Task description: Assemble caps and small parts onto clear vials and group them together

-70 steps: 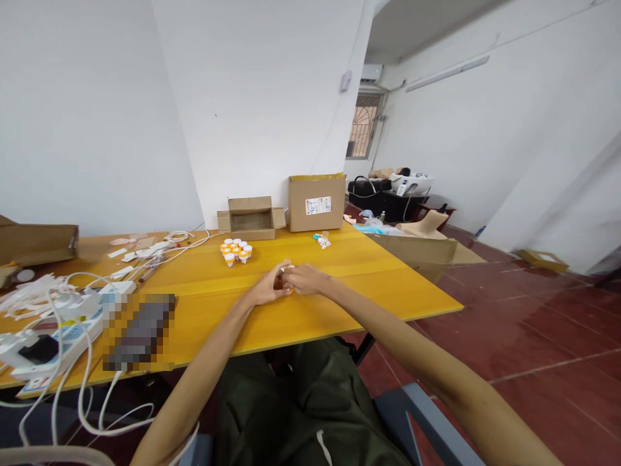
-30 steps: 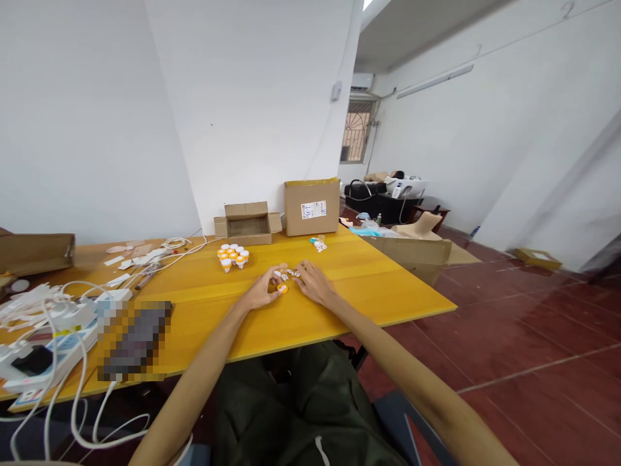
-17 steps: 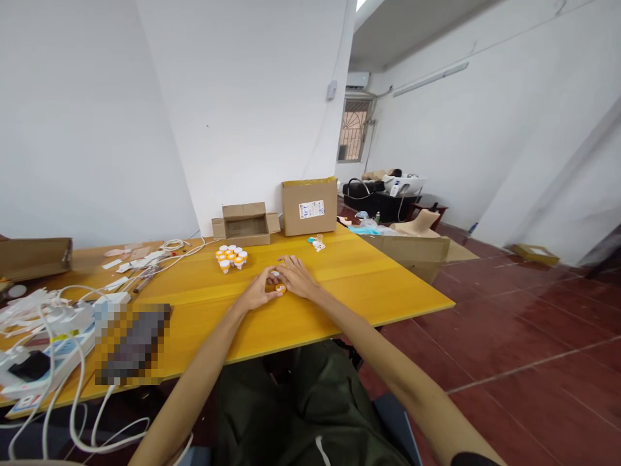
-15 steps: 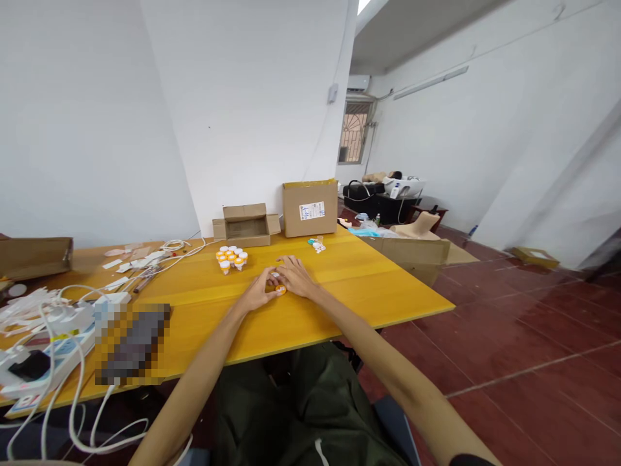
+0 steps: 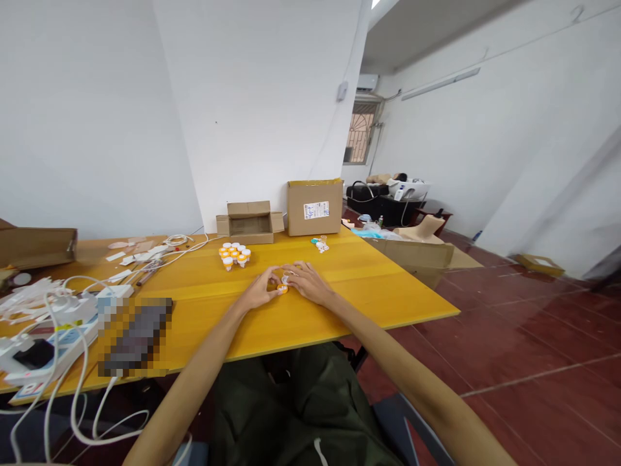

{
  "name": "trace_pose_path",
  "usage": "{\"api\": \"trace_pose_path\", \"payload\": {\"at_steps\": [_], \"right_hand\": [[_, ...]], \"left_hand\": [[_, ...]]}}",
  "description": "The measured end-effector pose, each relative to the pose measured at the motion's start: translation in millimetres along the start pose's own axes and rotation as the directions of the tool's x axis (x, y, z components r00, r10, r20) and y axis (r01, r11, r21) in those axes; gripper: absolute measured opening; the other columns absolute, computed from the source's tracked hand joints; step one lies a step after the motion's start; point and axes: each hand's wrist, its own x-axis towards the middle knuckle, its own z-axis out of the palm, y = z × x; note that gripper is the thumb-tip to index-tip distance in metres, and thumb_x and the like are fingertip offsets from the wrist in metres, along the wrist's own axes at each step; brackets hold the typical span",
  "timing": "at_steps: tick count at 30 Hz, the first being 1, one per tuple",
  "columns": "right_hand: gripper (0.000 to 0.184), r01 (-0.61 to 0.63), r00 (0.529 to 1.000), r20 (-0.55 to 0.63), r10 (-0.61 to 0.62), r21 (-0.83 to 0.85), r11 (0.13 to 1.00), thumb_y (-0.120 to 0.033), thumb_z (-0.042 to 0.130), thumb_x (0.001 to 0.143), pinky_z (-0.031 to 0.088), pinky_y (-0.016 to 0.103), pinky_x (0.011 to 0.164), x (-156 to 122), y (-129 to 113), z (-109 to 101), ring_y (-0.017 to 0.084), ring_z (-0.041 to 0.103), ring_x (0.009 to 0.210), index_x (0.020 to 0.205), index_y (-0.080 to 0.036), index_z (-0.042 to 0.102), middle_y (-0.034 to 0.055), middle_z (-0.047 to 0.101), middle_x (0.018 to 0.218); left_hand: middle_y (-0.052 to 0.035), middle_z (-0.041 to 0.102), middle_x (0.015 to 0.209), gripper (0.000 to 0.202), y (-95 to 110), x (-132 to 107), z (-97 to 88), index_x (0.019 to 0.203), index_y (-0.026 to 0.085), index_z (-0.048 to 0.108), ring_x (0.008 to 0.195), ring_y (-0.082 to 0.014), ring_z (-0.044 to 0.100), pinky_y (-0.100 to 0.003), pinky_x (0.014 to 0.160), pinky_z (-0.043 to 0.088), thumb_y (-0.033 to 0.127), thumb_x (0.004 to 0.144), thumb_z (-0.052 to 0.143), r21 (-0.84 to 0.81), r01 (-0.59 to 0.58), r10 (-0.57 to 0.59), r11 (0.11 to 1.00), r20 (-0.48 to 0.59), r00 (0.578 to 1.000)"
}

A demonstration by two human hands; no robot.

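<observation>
My left hand (image 5: 262, 291) is curved in a C shape low over the table, its thumb tip against a small round orange-and-white piece (image 5: 283, 288). Opposite it, my right hand (image 5: 310, 283) is bent over with its fingertips close to the left fingers. A small whitish piece (image 5: 285, 279) shows between the two hands; the right fingertips partly hide it. Beyond my left hand stands a tight cluster of small containers with orange rims and white tops (image 5: 235, 254). Farther back, a few small white and teal parts (image 5: 320, 244) lie loose.
An open cardboard box (image 5: 250, 228) and a taller closed carton (image 5: 314, 208) stand by the wall. On the left are a power strip (image 5: 72, 353) with white cables, a blurred dark device (image 5: 138, 338) and scattered white parts. The table's front edge (image 5: 310, 345) runs above my lap.
The view has shifted slightly. My right hand's fingers are a little flatter and farther from the left hand, so more of the whitish piece shows. The orange-and-white piece stays between the hands.
</observation>
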Motion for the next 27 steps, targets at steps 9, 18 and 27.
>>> {"api": "trace_pose_path", "payload": {"at_steps": [9, 18, 27], "right_hand": [[0.018, -0.047, 0.970, -0.200, 0.141, 0.410, 0.911, -0.026, 0.051, 0.095, 0.044, 0.043, 0.094, -15.5, 11.3, 16.1, 0.025, 0.057, 0.111, 0.092, -0.024, 0.068, 0.0090, 0.069, 0.121], [0.037, -0.129, 0.877, -0.014, 0.481, 0.956, 0.263, -0.058, 0.072, 0.073, 0.048, 0.030, 0.072, -12.4, 6.2, 29.9, 0.018, 0.061, 0.076, 0.076, -0.023, 0.061, 0.0008, 0.068, 0.080], [0.040, -0.143, 0.869, 0.061, 0.491, 0.981, 0.131, -0.056, 0.080, 0.064, 0.047, 0.029, 0.073, -16.6, 5.0, 25.3, 0.016, 0.060, 0.074, 0.074, -0.022, 0.063, 0.0005, 0.065, 0.075]], "left_hand": [[-0.0031, 0.070, 0.096, 0.059, -1.4, 0.1, 0.0, 0.131, 0.021, 0.048, 0.097, -0.0212, 0.061, -0.040, 0.097, 0.045, 0.028, 0.078, 0.072, 0.002, 0.033, -0.033, 0.999, 0.012, 0.999], [-0.0049, 0.072, 0.100, 0.062, 2.2, 1.2, 1.6, 0.133, 0.022, 0.048, 0.099, -0.0211, 0.064, -0.040, 0.097, 0.045, 0.026, 0.077, 0.073, -0.125, 0.044, -0.037, 0.991, 0.063, 0.997], [-0.0056, 0.072, 0.104, 0.071, -1.1, 3.1, 3.3, 0.135, 0.023, 0.048, 0.104, -0.0216, 0.063, -0.040, 0.099, 0.045, 0.027, 0.071, 0.079, -0.149, 0.057, -0.044, 0.987, 0.090, 0.995]]}}
